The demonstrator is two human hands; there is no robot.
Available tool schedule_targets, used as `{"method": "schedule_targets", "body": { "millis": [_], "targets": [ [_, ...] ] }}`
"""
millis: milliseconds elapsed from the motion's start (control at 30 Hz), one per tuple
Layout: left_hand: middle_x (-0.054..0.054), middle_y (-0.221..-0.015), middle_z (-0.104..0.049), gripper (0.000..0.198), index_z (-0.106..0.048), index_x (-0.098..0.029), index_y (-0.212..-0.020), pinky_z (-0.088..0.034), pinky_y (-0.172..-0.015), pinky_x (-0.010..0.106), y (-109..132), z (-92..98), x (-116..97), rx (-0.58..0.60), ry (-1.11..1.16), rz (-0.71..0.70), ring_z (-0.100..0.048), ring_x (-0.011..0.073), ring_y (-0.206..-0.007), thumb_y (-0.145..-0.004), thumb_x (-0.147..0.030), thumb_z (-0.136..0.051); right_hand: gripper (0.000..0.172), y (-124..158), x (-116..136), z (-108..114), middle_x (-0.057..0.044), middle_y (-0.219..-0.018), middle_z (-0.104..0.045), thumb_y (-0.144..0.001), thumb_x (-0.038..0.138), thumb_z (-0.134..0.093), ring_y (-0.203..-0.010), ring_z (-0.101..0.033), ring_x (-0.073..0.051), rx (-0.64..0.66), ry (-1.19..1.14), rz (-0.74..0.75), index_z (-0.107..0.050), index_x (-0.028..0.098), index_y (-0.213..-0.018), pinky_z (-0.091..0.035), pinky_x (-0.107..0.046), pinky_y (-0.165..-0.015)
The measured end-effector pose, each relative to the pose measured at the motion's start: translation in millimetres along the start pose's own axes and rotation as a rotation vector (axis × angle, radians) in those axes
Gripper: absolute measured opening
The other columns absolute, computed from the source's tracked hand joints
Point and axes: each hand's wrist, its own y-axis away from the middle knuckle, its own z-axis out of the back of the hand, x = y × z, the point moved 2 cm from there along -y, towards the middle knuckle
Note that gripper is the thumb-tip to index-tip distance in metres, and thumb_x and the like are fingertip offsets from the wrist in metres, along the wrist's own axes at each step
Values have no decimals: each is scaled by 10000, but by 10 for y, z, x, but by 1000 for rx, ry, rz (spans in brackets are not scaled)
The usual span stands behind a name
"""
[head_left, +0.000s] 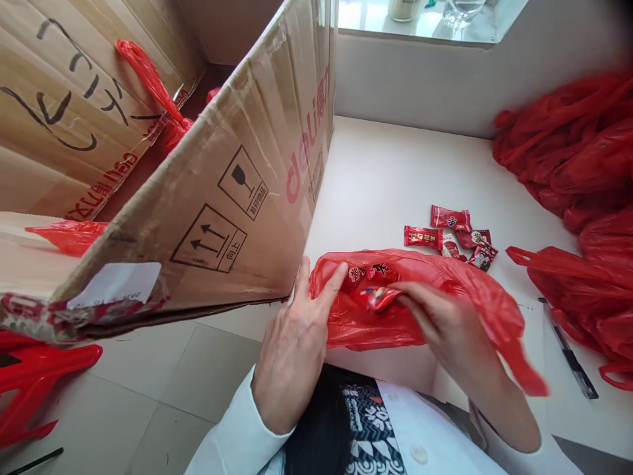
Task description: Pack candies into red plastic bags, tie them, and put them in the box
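A red plastic bag [376, 335] lies with its mouth open on the white table before me, with small wrapped snacks [368, 272] inside. My left hand [297, 336] rests at the bag's left edge, two digits stretched apart in a V and touching the plastic; its other fingers are hidden. Over the bag's mouth, my right hand [452, 330] pinches a small red wrapped snack packet [380, 298], slightly blurred. Several more wrapped snacks [450, 218] lie loose on the table just beyond the bag.
A large cardboard box [257, 178] stands close on the left, with a knotted red bag [153, 86] inside. Red plastic bags [578, 145] are heaped at the right, beside a pen [568, 349]. A red plastic stool [39, 382] stands at lower left. A window sill [415, 34] is behind.
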Motion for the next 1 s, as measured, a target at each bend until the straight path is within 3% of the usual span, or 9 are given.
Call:
{"method": "schedule_targets", "body": {
  "millis": [100,200,367,500,567,667,833,900,1000],
  "targets": [
    [35,-1594,-89,638,-332,-486,-1388,-536,-927,407,36,23,-12,53,49,-23,-575,262,-1206,-919,-53,-349,259,11,12,225,-18,-928,-705,-949,343,-434,-863,-665,-179,-119,18,-173,-658,236,-1022,-532,-285,-777],
    [47,-1544,-255,493,-482,-372,-1320,-508,-976,429,40,32,-16,86,39,-19,-561,260,-1214,-920,-96,-400,263,24,10,299,-15,-980,-699,-948,368,-447,-909,-654,-186,-202,100,-211,-659,253,-1052,-520,-302,-817],
    [91,-1365,-519,472,-381,-181,-1402,-527,-951,437,-29,46,-20,4,37,33,-629,262,-1084,-935,-212,-444,304,42,-24,114,-38,-1109,-690,-963,266,-407,-992,-661,-178,-74,197,46,-657,248,-1136,-550,-306,-853],
    [60,-1451,-442,508,-317,-194,-1442,-465,-1047,380,-88,64,-39,-173,80,-27,-613,218,-1121,-939,-169,-379,372,74,-79,-95,-122,-1304,-587,-914,145,-423,-1228,-537,-297,149,408,294,-647,212,-1204,-563,-422,-880],
    [52,-1480,-405,548,-283,-204,-1458,-444,-1073,365,-111,60,-40,-221,84,-72,-595,206,-1156,-921,-149,-380,417,66,-91,-167,-143,-1383,-508,-871,102,-459,-1320,-421,-349,262,467,310,-621,195,-1244,-519,-499,-942],
    [62,-1475,-408,525,-288,-208,-1453,-438,-1079,376,-155,52,-24,-279,66,-140,-543,208,-1234,-932,-183,-349,427,-6,-83,-296,-141,-1430,-449,-877,138,-494,-1364,-340,-365,351,461,202,-587,205,-1288,-436,-562,-1015],
    [102,-1442,-439,548,-177,-228,-1489,-558,-923,397,-316,5,138,-375,-29,-226,-531,263,-1254,-957,-266,-302,656,-192,-70,-635,-53,-1535,-269,-838,364,-620,-1419,-204,-358,357,295,184,-378,290,-1444,-352,-602,-1066],
    [103,-1429,-449,582,-123,-265,-1502,-591,-843,408,-395,-42,260,-406,-89,-250,-564,296,-1212,-951,-295,-312,615,-206,-20,-602,-47,-1549,-236,-897,380,-540,-1438,-162,-314,281,254,201,-330,282,-1467,-298,-551,-1122],
    [68,-1462,-416,622,-63,-322,-1504,-593,-859,406,-473,-122,426,-405,-92,-297,-539,297,-1242,-943,-319,-332,448,-104,153,-206,-70,-1515,-339,-980,339,-389,-1434,-215,-216,302,111,318,-431,206,-1406,-265,-372,-1166]
  ]
}}
